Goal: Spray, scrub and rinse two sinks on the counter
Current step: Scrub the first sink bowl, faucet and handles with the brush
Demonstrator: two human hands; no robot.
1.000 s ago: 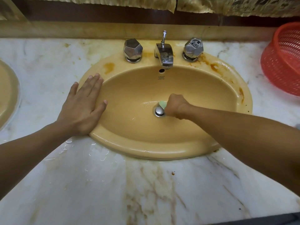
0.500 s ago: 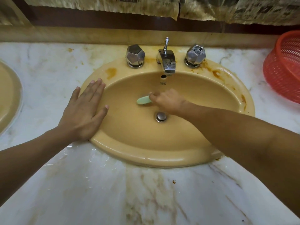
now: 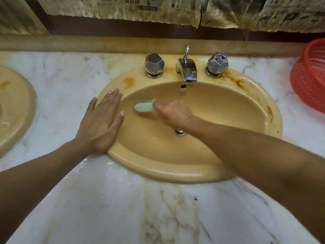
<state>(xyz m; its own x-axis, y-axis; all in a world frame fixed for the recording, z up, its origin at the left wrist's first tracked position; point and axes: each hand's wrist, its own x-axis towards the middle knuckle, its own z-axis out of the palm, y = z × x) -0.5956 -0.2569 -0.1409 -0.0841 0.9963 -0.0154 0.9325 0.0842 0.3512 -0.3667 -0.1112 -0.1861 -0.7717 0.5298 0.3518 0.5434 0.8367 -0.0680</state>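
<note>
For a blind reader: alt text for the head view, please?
The right hand holds a green scrubber against the left wall of a yellow sink, while the left hand lies flat on its left rim. A chrome faucet stands behind, a red basket at right and a second sink at left, on a stained marble counter.

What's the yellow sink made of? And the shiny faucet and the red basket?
The yellow sink looks like glazed ceramic: it is smooth and glossy, and light glints along its rim. The faucet looks like chrome-plated metal: it is mirror-shiny, though dulled by spots. The red basket is probably plastic: it has one bright, even colour and a moulded mesh of small holes.
</note>
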